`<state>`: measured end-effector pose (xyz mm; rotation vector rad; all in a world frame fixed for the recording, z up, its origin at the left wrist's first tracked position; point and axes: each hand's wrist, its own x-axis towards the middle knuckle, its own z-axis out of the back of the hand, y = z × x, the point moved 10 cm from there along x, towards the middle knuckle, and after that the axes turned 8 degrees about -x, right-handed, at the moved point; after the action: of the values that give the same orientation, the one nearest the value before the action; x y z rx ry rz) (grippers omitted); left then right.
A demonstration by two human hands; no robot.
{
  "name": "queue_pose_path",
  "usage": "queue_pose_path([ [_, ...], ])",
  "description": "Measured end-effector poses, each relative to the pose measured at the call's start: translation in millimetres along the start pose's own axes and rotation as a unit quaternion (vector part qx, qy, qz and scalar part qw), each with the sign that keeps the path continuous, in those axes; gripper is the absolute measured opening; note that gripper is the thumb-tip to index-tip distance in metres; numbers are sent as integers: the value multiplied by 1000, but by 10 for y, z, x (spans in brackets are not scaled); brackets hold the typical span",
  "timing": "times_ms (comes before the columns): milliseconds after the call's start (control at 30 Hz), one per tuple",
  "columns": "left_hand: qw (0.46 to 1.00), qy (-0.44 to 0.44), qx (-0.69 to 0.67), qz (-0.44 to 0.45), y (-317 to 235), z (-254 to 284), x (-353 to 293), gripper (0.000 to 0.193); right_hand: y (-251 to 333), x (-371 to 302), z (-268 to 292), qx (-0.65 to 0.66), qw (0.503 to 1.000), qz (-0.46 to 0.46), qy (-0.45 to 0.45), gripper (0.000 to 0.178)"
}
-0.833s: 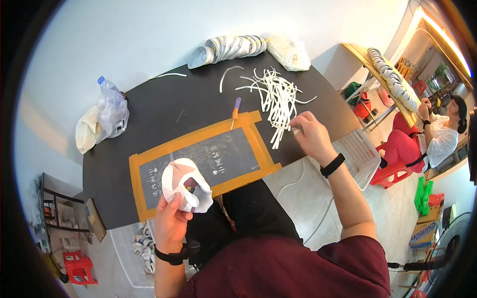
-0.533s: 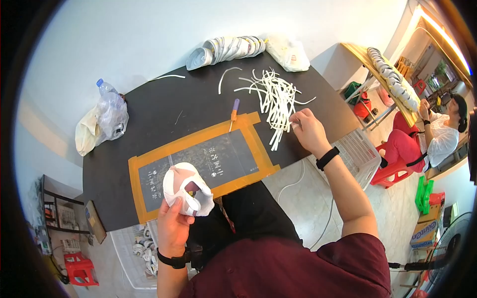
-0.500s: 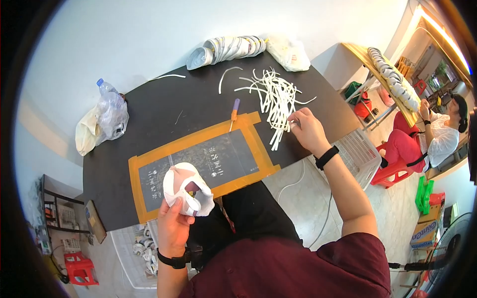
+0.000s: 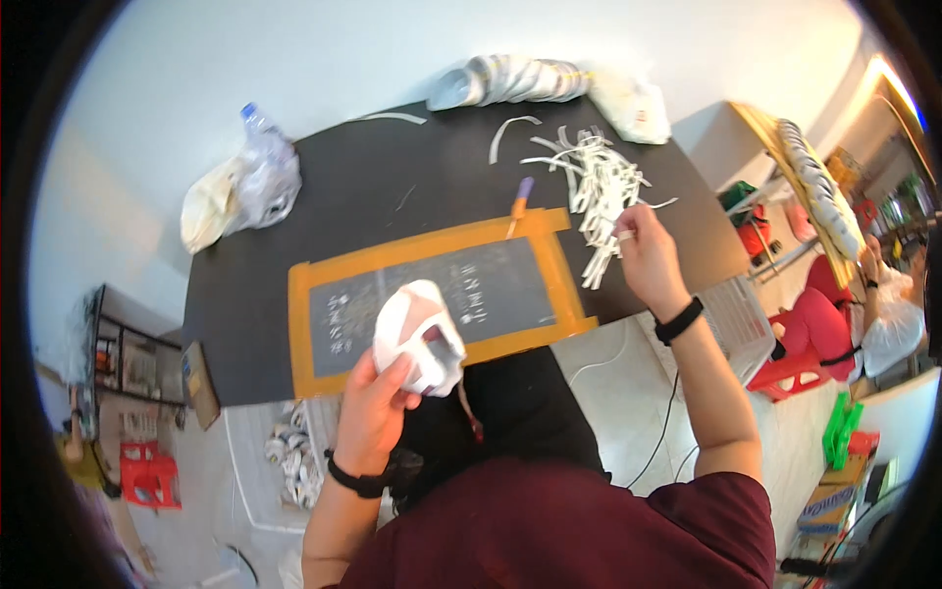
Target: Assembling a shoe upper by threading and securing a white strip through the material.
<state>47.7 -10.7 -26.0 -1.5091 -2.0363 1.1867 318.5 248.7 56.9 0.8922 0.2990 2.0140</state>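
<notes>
In front of my lap, my left hand (image 4: 378, 398) grips a white and pale-pink piece that looks like a shoe upper (image 4: 420, 339), its opening turned to the right. My thumb lies on its near side. At the right of the dark table, my right hand (image 4: 650, 250) has its fingertips pinched on what seems to be a white strip, at the near right edge of a loose pile of white strips (image 4: 601, 182). Blur hides how much of the strip is in the fingers. A screwdriver (image 4: 521, 201) with an orange and purple handle lies left of the pile.
An orange-taped dark panel (image 4: 574, 294) covers the table's (image 4: 240, 294) near part. Nested white pieces (image 4: 520, 80) and plastic bags (image 4: 270, 182) line the back and left. A white basket (image 4: 731, 324) stands below the right edge, a bin (image 4: 245, 471) below the left. Another person (image 4: 888, 304) sits far right.
The view has shifted, so the table sits farther right and higher. My left hand has tilted the white and pink piece. My right hand remains by the strips, its fingers drawn together.
</notes>
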Motion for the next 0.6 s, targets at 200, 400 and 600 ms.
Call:
queue_pose_path([
  [200,1000,-1,15,0,-20,-3,-24,29,1025,-404,-704,272,937,14,217,9],
  [400,999,-42,31,-13,-80,78,-123,27,1766,-942,-1331,404,831,-30,380,9],
  [600,996,-62,50,-34,-125,199,-185,24,1946,-1002,-1444,419,816,-34,396,7],
])
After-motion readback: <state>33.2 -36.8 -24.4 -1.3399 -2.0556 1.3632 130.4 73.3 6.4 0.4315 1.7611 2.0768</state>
